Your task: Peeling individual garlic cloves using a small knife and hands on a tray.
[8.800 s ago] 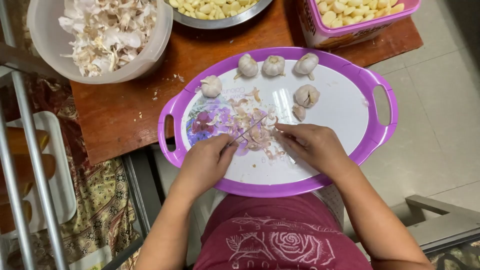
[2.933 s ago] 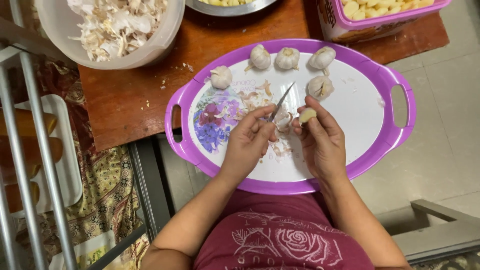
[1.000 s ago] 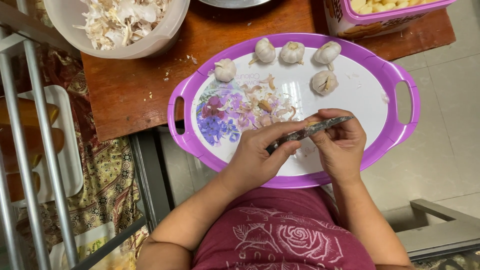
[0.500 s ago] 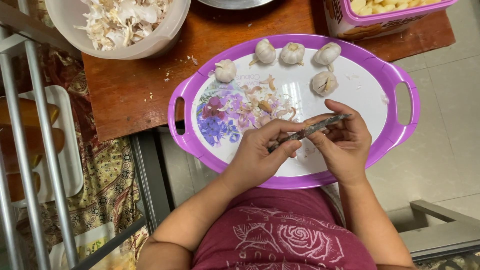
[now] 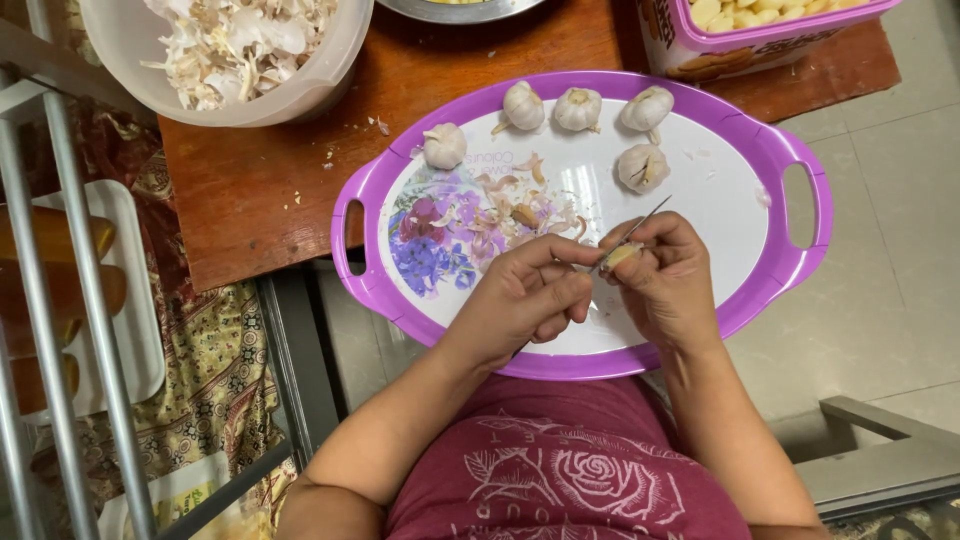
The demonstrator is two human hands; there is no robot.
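We see a bright, even light from above, with no dark corners. The white middle of the purple tray [image 5: 700,200] shines with a soft glare. Small, soft shadows lie under the garlic bulbs [image 5: 580,108] and under the hands. The picture is sharp in the middle. The metal bars [image 5: 60,300] at the left edge look a bit bent and fuzzy

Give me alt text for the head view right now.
Left hand holds a knife against a garlic clove pinched in the right hand, above a purple tray. Five whole garlic bulbs and loose peels lie on the tray; a bowl of skins sits behind it on the wooden table.
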